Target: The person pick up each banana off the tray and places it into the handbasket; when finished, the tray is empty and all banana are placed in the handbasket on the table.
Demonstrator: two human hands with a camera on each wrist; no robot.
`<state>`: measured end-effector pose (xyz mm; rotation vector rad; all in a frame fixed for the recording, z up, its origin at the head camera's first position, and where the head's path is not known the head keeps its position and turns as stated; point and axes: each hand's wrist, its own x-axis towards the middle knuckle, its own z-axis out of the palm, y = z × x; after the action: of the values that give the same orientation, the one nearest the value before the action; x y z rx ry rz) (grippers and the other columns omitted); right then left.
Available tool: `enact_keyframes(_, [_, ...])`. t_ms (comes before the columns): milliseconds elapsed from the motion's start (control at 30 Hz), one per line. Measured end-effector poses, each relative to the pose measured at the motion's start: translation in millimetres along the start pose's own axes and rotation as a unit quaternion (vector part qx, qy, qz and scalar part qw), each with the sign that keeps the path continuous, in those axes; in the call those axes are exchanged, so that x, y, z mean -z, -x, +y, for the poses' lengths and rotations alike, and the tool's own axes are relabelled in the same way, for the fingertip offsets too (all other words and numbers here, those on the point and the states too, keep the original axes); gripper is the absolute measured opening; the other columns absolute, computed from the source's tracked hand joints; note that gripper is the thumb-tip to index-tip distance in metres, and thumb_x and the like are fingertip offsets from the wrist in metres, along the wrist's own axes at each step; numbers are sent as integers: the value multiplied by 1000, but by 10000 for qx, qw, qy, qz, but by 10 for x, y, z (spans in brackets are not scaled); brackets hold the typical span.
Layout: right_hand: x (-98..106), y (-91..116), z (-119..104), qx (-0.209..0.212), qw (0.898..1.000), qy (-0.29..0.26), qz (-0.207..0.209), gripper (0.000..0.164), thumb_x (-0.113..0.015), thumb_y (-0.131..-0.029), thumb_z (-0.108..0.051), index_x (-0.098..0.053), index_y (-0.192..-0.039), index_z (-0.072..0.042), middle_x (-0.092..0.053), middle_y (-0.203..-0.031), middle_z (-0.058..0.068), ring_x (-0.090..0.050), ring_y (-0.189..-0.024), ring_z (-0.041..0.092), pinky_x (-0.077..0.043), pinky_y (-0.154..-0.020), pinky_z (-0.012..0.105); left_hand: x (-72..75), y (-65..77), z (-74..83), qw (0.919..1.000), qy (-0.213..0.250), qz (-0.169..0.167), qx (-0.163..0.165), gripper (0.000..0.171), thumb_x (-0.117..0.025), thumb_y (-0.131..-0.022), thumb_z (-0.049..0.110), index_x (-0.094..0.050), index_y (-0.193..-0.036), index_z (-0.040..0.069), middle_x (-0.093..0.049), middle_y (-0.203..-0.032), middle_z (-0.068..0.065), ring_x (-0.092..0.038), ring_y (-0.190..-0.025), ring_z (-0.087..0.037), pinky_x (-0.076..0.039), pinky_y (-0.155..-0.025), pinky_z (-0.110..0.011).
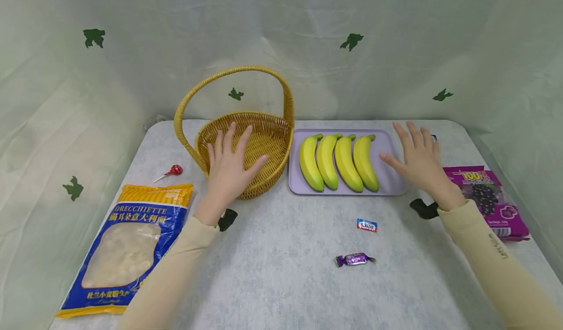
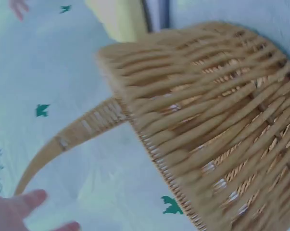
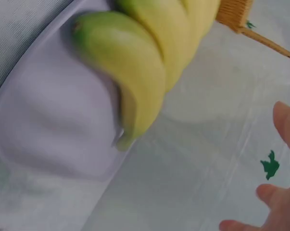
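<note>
Bananas (image 1: 345, 166), four in a row, lie on a lilac rectangular tray (image 1: 390, 185) just beside a handled wicker basket (image 1: 276, 167), the left hand (image 1: 229, 171) free with fingers spread near the basket and the right hand (image 1: 420, 163) likewise free, its fingers splayed near the tray's right end.

We see a golden-brown wicker basket (image 1: 271, 142) standing with its arched handle up and its woven floor showing. Just beside it we find a flat lilac tray (image 1: 390, 186) bearing four curved yellow bananas (image 1: 345, 163), green-tipped, lying side by side, their stems toward the far edge
</note>
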<state>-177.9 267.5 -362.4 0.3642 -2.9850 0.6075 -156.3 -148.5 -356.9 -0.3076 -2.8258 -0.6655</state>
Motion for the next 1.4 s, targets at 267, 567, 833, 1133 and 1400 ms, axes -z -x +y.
enact_keyframes(267, [53,-113,-17,280,9747,-2207,-198,82,-59,-95,-22,-4,-155,-15,-7,-157,20,-10,-138,48,-11,-104,68,358,205,-26,9540,2519,1006,-1277,69,-50,-93,54,-38,-147,12,-29,-153,-4,-26,-138,-24,-27,-105,-56])
enact_keyframes(567, [62,-173,26,-552,9238,-3696,-838,79,-56,-97,-28,-1,-154,-32,-1,-158,12,-17,-137,44,-19,-104,65,643,360,-318,8909,3881,2081,-1110,51,-57,-94,12,-42,-142,1,-39,-144,-12,-40,-125,-26,-38,-102,-34])
enact_keyframes(833, [-81,-233,109,-1062,8860,-4315,-1321,82,-56,-96,-34,1,-154,-28,0,-158,14,-20,-137,39,-21,-108,58,580,383,-708,9026,3821,1983,-18,55,-55,-93,4,-40,-145,13,-27,-150,-1,-30,-132,-25,-25,-110,-44])
enact_keyframes(1133, [-279,-305,177,-1585,8524,-4596,-1928,83,-57,-97,-29,3,-155,-25,6,-157,20,-21,-135,48,-21,-107,59,412,334,-873,8847,4396,1507,367,63,-51,-95,-1,-30,-151,20,-23,-154,1,-26,-137,-26,-17,-112,-46])
enact_keyframes(1400, [-379,-337,203,-1820,8531,-4415,-2103,79,-53,-98,-26,2,-155,-23,7,-156,22,-22,-134,48,-22,-107,57,223,268,-990,8907,4262,1582,15,65,-49,-97,0,-22,-152,22,-20,-154,0,-27,-136,-27,-23,-111,-46])
